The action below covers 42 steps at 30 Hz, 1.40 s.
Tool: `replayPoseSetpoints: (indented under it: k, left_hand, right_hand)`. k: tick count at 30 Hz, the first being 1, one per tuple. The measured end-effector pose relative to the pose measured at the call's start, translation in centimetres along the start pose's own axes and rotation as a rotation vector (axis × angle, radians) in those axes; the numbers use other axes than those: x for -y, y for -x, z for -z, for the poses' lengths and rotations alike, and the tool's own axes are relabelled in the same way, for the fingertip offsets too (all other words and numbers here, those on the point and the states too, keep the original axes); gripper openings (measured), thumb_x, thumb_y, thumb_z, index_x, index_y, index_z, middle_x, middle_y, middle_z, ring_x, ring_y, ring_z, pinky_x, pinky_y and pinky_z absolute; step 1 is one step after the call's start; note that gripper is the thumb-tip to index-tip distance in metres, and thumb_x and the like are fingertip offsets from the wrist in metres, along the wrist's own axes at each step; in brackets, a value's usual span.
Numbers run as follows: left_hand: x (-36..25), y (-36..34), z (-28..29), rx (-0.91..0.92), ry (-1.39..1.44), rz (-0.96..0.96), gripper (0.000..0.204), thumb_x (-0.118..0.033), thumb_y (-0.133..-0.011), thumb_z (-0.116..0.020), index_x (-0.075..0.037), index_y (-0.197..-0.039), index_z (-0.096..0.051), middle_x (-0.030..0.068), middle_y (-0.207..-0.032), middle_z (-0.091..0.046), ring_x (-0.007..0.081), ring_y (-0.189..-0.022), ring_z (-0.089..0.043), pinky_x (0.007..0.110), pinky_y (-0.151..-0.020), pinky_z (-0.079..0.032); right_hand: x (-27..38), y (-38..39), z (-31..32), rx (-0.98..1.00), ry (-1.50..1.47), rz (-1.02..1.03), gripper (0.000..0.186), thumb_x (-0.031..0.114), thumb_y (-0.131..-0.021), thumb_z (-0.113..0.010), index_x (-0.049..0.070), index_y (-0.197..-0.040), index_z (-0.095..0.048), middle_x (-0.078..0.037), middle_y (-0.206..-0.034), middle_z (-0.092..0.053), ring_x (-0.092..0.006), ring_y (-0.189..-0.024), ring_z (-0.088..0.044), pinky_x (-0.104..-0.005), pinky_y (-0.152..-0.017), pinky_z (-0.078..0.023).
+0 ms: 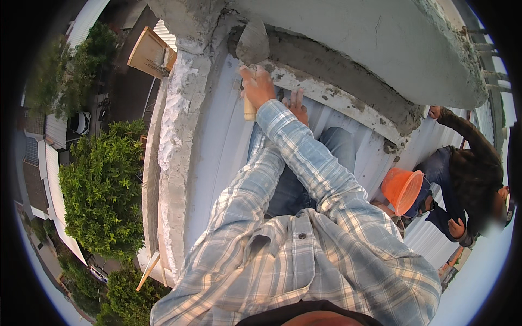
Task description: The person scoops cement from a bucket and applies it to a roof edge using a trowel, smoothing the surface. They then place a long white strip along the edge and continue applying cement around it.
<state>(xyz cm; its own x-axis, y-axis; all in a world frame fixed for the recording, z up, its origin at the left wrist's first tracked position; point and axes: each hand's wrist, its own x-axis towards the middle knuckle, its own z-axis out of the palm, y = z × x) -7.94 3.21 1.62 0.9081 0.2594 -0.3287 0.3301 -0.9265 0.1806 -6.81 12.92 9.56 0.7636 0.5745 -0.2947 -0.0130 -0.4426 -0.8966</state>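
Note:
My right hand (258, 85) is closed around a trowel (253, 44); its light wooden handle sticks out below the fist. The grey, mortar-smeared blade points away from me, at the left end of a strip of wet mortar (321, 60). A pale, mortar-spattered board (340, 99) runs along the near side of that strip. My left forearm passes beneath the right one. Beyond the crossing, my left hand (297, 106) has its fingers stretched up against the board's near edge, partly hidden by the right sleeve.
A concrete beam (370, 41) overhangs the mortar. Rough masonry (182, 136) edges the left side, with a street and trees far below. On the right are an orange bucket (402, 190) and another person (470, 163), one hand near the board's far end. Corrugated metal sheeting (217, 136) lies beneath me.

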Motion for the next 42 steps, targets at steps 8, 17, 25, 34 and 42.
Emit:
replayPoseSetpoints:
  k: [8, 17, 25, 34, 42]
  left_hand:
    - [-1.5, -0.4, 3.4, 0.177, -0.079, -0.083, 0.075, -0.054, -0.093, -0.053, -0.011, -0.151, -0.034, 0.0142, -0.159, -0.031, 0.0285, -0.148, -0.026, 0.049, -0.12, -0.023]
    - [-1.3, -0.8, 3.2, 0.038, -0.163, 0.036, 0.063, -0.045, -0.092, -0.062, -0.01, -0.143, -0.048, 0.0155, -0.163, -0.012, 0.0314, -0.148, -0.025, 0.046, -0.115, -0.036]
    - [0.2, -2.5, 2.1, -0.122, 0.067, -0.091, 0.039, -0.028, -0.091, -0.065, -0.008, -0.125, -0.063, 0.0163, -0.127, -0.061, 0.0298, -0.105, -0.066, 0.042, -0.091, -0.054]
    - [1.1, -2.0, 1.4, -0.223, 0.167, -0.124, 0.029, -0.022, -0.089, -0.067, -0.005, -0.111, -0.071, 0.0133, -0.099, -0.074, 0.0278, -0.092, -0.071, 0.04, -0.083, -0.055]
    - [0.5, -2.6, 0.9, -0.213, 0.247, -0.137, 0.03, -0.024, -0.088, -0.069, -0.003, -0.109, -0.071, 0.0137, -0.101, -0.074, 0.0279, -0.093, -0.071, 0.039, -0.085, -0.054]
  right_hand:
    - [-0.4, 1.9, 16.8, 0.14, 0.37, -0.027, 0.051, 0.041, -0.093, -0.052, -0.005, -0.114, -0.061, -0.03, -0.122, -0.06, -0.0406, -0.116, -0.059, -0.0477, -0.1, -0.046]
    - [-8.2, 36.5, 41.7, -0.193, -0.074, -0.337, 0.033, 0.032, -0.091, -0.055, 0.001, -0.105, -0.056, -0.009, -0.088, -0.059, -0.0159, -0.066, -0.062, -0.0328, -0.062, -0.054]
    - [-21.0, 52.9, 52.8, -0.207, 0.693, -1.325, 0.041, 0.025, -0.09, -0.056, 0.003, -0.124, -0.063, -0.013, -0.117, -0.068, -0.0253, -0.096, -0.071, -0.0419, -0.08, -0.057]
    - [-36.2, 48.3, 51.2, 0.749, 1.138, -0.864, 0.035, 0.026, -0.09, -0.057, 0.006, -0.116, -0.069, -0.012, -0.105, -0.073, -0.0313, -0.098, -0.07, -0.0421, -0.089, -0.055]
    - [-40.2, 50.7, 50.5, -0.418, -0.055, -1.013, 0.02, 0.021, -0.094, -0.059, 0.005, -0.104, -0.066, -0.008, -0.081, -0.066, -0.0208, -0.067, -0.062, -0.0349, -0.059, -0.051]
